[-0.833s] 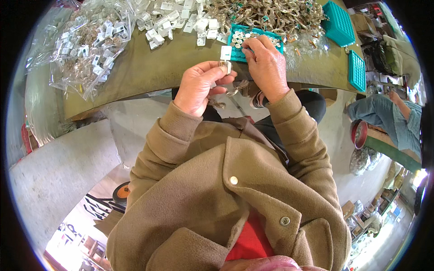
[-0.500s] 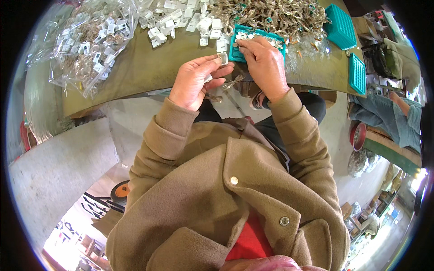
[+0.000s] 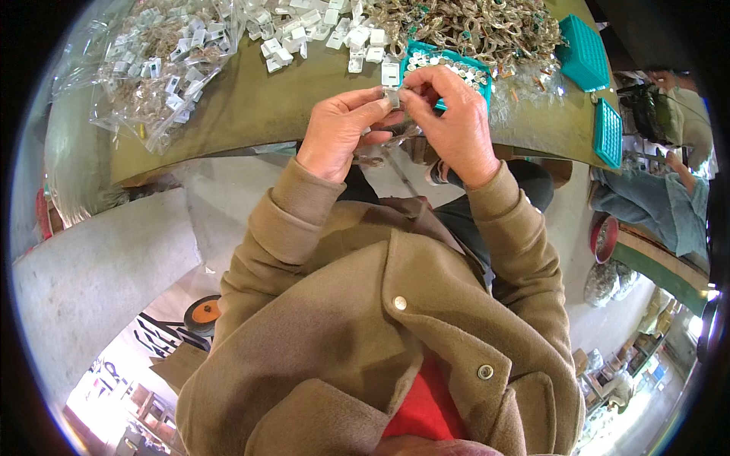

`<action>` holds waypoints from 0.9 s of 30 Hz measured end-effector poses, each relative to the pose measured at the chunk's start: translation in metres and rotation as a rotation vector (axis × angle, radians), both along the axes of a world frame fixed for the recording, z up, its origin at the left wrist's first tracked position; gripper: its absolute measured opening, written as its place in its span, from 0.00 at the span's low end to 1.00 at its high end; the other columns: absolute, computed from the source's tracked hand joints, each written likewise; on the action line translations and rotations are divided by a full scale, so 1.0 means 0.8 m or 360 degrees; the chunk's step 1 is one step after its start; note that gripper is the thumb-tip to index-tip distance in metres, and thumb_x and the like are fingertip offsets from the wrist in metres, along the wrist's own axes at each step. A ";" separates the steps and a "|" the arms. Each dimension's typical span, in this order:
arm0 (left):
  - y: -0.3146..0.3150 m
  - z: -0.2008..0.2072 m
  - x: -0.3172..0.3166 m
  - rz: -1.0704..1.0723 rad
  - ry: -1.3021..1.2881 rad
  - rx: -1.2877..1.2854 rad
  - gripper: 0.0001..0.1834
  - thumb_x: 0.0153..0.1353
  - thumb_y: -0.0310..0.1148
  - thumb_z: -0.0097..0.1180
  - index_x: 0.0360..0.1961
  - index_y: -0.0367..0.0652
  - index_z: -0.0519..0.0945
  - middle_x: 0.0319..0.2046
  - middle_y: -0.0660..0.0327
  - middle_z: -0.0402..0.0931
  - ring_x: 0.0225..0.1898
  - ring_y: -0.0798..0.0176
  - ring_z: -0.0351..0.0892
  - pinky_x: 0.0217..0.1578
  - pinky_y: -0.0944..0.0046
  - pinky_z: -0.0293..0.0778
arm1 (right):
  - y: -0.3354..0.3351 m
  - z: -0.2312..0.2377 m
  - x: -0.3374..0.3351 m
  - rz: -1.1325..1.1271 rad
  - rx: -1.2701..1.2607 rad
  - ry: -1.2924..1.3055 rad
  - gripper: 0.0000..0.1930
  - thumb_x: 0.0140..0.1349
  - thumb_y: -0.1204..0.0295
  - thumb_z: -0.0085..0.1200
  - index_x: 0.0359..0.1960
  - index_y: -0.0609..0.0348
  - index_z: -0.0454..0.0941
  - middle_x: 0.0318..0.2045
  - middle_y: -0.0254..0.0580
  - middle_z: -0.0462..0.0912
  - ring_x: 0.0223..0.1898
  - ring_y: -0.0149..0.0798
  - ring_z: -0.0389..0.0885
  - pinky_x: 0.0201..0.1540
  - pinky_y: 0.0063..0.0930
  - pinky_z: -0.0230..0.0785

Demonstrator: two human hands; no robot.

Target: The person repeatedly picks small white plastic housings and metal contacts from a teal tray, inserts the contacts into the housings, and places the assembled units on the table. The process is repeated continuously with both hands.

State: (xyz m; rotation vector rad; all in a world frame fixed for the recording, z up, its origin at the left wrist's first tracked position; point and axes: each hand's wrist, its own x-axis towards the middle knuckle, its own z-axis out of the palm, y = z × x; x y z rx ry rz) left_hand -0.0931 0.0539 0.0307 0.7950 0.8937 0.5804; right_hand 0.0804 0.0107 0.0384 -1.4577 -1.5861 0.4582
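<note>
My left hand (image 3: 340, 131) pinches a small pale plastic piece (image 3: 392, 98) between thumb and forefinger, over the table's near edge. Meeting it there are the closed thumb and fingertips of my right hand (image 3: 456, 125); whatever they grip is too small and covered to name. Thin clear cable (image 3: 407, 135) dangles below the left fingers. Just beyond the fingertips lies a white plastic housing (image 3: 390, 74). A teal tray (image 3: 486, 97) of small round silvery discs (image 3: 473, 74) stands behind my right hand, which hides its front left part.
White housings (image 3: 315, 26) lie heaped at the back, beside a pile of coiled clear cables (image 3: 471, 26). On the left sits a clear bag (image 3: 163, 83) of cabled white parts. Teal trays (image 3: 584, 55) stand at the right edge. Another person's legs (image 3: 654, 209) show at far right.
My right hand has left the disc tray and come left and nearer, its fingertips now meeting those of my left hand. The whole view has shifted slightly.
</note>
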 end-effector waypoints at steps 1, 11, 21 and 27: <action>-0.001 0.000 0.001 -0.0003 0.0005 0.0019 0.18 0.65 0.33 0.58 0.55 0.41 0.78 0.44 0.65 0.82 0.44 0.72 0.82 0.34 0.78 0.76 | 0.000 -0.001 -0.006 0.0014 0.0078 -0.0035 0.07 0.56 0.77 0.60 0.35 0.60 0.77 0.29 0.43 0.77 0.28 0.45 0.79 0.30 0.33 0.73; -0.004 -0.001 -0.006 0.0049 -0.0077 -0.0020 0.17 0.63 0.32 0.60 0.52 0.37 0.79 0.42 0.63 0.82 0.41 0.70 0.82 0.36 0.73 0.76 | -0.007 -0.013 -0.012 0.0051 0.0120 0.0033 0.04 0.57 0.79 0.59 0.35 0.61 0.81 0.30 0.44 0.80 0.30 0.45 0.81 0.31 0.30 0.74; 0.006 -0.001 -0.005 0.0127 0.0006 -0.0094 0.11 0.66 0.37 0.58 0.44 0.42 0.81 0.36 0.66 0.82 0.34 0.78 0.79 0.26 0.80 0.72 | 0.014 -0.019 0.010 -0.0210 -0.0052 0.0316 0.07 0.62 0.75 0.57 0.40 0.60 0.84 0.30 0.39 0.82 0.27 0.31 0.79 0.29 0.22 0.71; 0.004 -0.005 -0.004 0.0109 0.0035 -0.0085 0.10 0.67 0.38 0.56 0.41 0.43 0.80 0.36 0.64 0.83 0.37 0.78 0.81 0.23 0.80 0.69 | 0.033 -0.043 0.010 -0.0226 0.0237 -0.0454 0.02 0.59 0.75 0.57 0.33 0.57 0.81 0.31 0.41 0.77 0.29 0.47 0.80 0.31 0.36 0.74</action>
